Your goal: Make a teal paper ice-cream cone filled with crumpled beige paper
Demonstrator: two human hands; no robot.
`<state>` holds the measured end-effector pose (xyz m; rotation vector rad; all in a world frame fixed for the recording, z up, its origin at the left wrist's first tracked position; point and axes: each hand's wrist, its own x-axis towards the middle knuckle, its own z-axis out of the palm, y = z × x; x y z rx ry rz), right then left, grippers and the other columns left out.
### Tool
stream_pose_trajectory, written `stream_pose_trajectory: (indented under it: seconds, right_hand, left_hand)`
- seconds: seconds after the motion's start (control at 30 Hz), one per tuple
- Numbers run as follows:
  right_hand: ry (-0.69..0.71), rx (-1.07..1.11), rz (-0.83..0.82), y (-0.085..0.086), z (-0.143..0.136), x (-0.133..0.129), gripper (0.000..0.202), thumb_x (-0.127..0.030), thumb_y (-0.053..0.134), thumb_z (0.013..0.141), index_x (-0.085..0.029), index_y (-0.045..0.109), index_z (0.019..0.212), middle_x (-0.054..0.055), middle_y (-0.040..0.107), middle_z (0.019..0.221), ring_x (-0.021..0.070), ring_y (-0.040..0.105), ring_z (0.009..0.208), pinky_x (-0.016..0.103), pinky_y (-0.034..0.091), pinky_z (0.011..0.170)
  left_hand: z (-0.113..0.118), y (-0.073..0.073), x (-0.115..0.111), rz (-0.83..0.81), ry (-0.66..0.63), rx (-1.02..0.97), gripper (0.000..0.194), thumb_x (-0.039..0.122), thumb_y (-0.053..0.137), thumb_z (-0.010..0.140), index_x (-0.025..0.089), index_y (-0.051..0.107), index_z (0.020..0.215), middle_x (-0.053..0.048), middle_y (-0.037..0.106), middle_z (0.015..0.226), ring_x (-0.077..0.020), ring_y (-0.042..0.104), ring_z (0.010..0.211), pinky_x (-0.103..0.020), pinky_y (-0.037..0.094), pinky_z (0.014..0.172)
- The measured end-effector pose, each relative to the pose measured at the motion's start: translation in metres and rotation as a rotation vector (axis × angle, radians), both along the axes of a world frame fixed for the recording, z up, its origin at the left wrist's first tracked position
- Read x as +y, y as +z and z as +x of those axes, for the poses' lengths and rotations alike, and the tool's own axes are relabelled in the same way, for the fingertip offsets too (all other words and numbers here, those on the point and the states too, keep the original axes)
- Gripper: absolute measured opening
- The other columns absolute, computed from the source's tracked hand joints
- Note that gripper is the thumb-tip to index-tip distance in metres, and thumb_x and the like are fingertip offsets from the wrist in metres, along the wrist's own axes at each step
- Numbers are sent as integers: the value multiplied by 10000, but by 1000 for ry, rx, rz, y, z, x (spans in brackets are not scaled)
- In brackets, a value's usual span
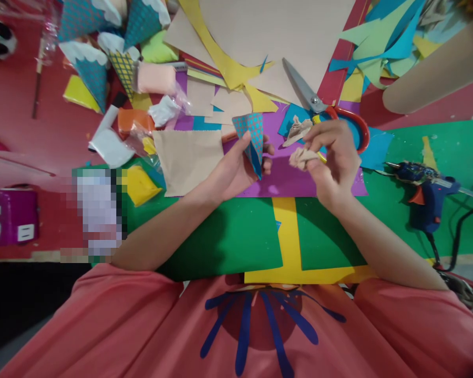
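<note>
A small blue paper cone (253, 135) with a reddish grid pattern is held by my left hand (242, 163), its point turned down and its wide end up. My right hand (335, 163) pinches a crumpled piece of beige paper (300, 157) a short way to the right of the cone. Another crumpled beige scrap (298, 129) lies just behind that piece. Beneath both hands is a purple sheet (287, 181). Large scissors (313, 100) with red handles rest behind my right hand, blades apart. A flat beige paper (189, 163) lies left of my left hand.
Finished-looking paper cones (87, 71) with white scalloped tops lie at the back left beside packets of soft clay (155, 77). A blue glue gun (433, 202) sits at right on a green sheet (457, 147). Coloured scraps (378, 47) and a cardboard tube (437, 68) are at the back right.
</note>
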<state>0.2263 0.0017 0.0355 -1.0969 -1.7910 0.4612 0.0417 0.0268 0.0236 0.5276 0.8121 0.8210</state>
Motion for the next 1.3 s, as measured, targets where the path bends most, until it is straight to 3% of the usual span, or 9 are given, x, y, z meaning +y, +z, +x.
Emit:
stream_pose_trajectory:
  seconds: [0.1, 0.2, 0.33, 0.47, 0.67, 0.83, 0.97, 1.1, 1.3]
  right_hand:
    - [-132, -52, -7, 4, 4, 4, 163, -325, 562, 903, -271, 535, 1055, 122, 586, 1226, 298, 552, 1231, 494, 480, 996]
    - [-94, -164, -101, 6, 2, 1, 301, -355, 568, 922, -312, 517, 1215, 103, 511, 1408, 300, 462, 1378, 501, 469, 1049]
    - [71, -144, -219, 3, -3, -2, 93, -375, 589, 910, -288, 590, 942, 71, 579, 1355, 277, 531, 1318, 523, 431, 1123]
    - [61, 57, -258, -9, -5, 1, 207, -397, 565, 934, -247, 539, 794, 83, 640, 1265, 257, 614, 1190, 509, 488, 1058]
    - [-38, 132, -348, -20, -4, 4, 231, -466, 532, 941, -245, 589, 904, 102, 591, 1343, 269, 604, 1214, 487, 567, 914]
    - [-35, 71, -330, -17, -3, 3, 258, -496, 588, 908, -243, 609, 863, 85, 591, 1374, 266, 590, 1250, 493, 526, 1016]
    - [-27, -6, -320, -14, -3, 3, 272, -496, 538, 950, -250, 652, 927, 71, 589, 1394, 265, 574, 1279, 518, 483, 1075]
    - [6, -19, -306, -12, -4, 2, 379, -471, 419, 1002, -238, 669, 838, 56, 621, 1361, 257, 586, 1268, 541, 437, 1127]
    - [-11, -73, -352, -13, -5, 4, 405, -382, 357, 1016, -275, 710, 850, 29, 651, 1323, 252, 596, 1254, 555, 453, 1107]
  left_hand:
    - [0, 2, -4, -11, -134, -59, 422, 604, 569, 916, 189, 624, 864, 16, 620, 666, -54, 495, 419, -204, 422, 432]
    - [-3, 0, -9, 44, -328, -102, 466, 632, 757, 741, 188, 644, 827, 16, 636, 640, -49, 454, 380, -206, 367, 384]
    - [-9, -1, -11, 110, -487, -61, 524, 694, 760, 688, 190, 648, 777, -3, 655, 655, -48, 430, 373, -220, 351, 371]
    - [-12, 1, -6, 272, -270, 85, 484, 534, 853, 667, 239, 664, 1001, 15, 678, 804, -70, 577, 506, -179, 400, 411]
    - [-13, -12, -8, 607, 162, 331, 376, 378, 842, 717, 247, 694, 1037, -34, 672, 1179, -197, 668, 1069, -280, 598, 802]
    - [-13, -10, -12, 597, 171, 333, 234, 349, 807, 767, 254, 746, 972, -38, 675, 1211, -130, 707, 792, -310, 621, 771]
    - [-13, -8, -12, 547, 172, 360, 229, 299, 823, 742, 235, 760, 952, -45, 650, 1279, -131, 711, 790, -323, 626, 785]
    - [-15, -12, -10, 682, 168, 385, 180, 342, 783, 788, 273, 782, 954, -31, 713, 1119, -200, 694, 1020, -317, 619, 786]
    - [-18, -9, -9, 796, 163, 528, 140, 311, 773, 821, 338, 781, 958, -14, 710, 1017, -255, 558, 1268, -438, 494, 1056]
